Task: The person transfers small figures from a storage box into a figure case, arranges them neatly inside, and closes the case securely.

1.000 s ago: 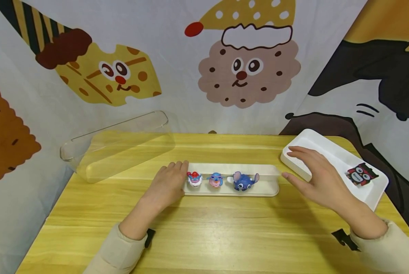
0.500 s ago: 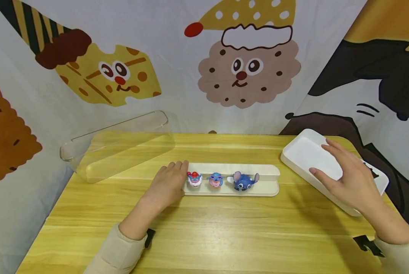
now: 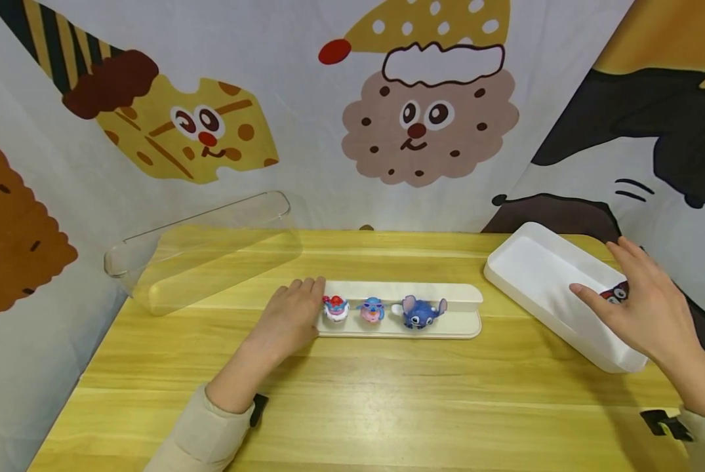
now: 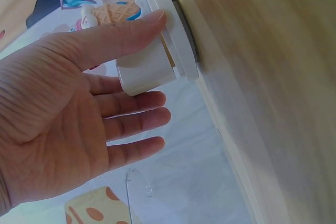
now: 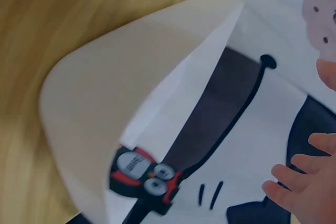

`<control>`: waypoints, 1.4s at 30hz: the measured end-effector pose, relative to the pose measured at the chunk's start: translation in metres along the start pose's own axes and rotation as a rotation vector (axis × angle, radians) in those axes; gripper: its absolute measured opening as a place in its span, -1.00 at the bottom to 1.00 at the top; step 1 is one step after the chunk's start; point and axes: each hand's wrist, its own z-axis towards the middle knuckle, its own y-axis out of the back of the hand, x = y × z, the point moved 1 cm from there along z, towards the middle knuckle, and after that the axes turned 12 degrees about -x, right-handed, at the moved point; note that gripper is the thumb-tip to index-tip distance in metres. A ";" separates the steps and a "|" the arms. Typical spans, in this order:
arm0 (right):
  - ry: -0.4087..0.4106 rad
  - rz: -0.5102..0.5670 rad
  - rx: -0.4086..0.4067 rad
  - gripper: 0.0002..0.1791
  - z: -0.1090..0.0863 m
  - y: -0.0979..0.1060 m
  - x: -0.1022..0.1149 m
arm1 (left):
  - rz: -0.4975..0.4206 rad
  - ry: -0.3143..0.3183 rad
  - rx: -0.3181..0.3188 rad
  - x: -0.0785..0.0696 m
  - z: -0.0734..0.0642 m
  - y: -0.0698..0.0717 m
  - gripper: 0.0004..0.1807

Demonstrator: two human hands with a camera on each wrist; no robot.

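My left hand (image 3: 287,321) grips the left end of a cream two-step display stand (image 3: 463,322). In the left wrist view, the thumb lies on the stand's end (image 4: 149,72) and the fingers are behind it. On the stand sit a white figurine with a red top (image 3: 336,309), a small blue-and-pink one (image 3: 372,311) and a larger blue big-eared one (image 3: 421,314). My right hand (image 3: 653,311), fingers spread and holding nothing, hovers over the right end of a white tray (image 3: 547,262). Partly hidden beneath it is a red-and-black owl piece (image 5: 149,177).
A clear plastic cover (image 3: 210,255) lies at the back left of the wooden table (image 3: 387,406). Behind the table hangs a cartoon-printed cloth (image 3: 305,118), touching its back edge.
My right hand has moved rightward along the white tray, from its left part to above the owl piece. The left hand and the stand have stayed put.
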 end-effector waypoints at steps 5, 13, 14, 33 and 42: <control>-0.046 -0.062 0.019 0.05 0.000 -0.001 -0.021 | -0.001 0.004 0.010 0.000 0.000 0.000 -0.06; -0.174 -0.160 0.147 0.13 -0.002 -0.004 -0.051 | 0.002 0.005 0.011 -0.001 0.000 0.000 -0.07; -0.183 -0.168 0.153 0.13 -0.002 -0.004 -0.054 | 0.002 0.005 0.010 -0.001 0.001 0.000 -0.08; -0.239 -0.247 0.258 -0.18 0.002 -0.015 -0.089 | -0.002 0.023 0.021 0.000 0.006 0.000 -0.04; -0.184 -0.229 0.220 -0.33 0.004 -0.016 -0.094 | -0.005 0.027 0.021 0.000 0.006 0.000 -0.04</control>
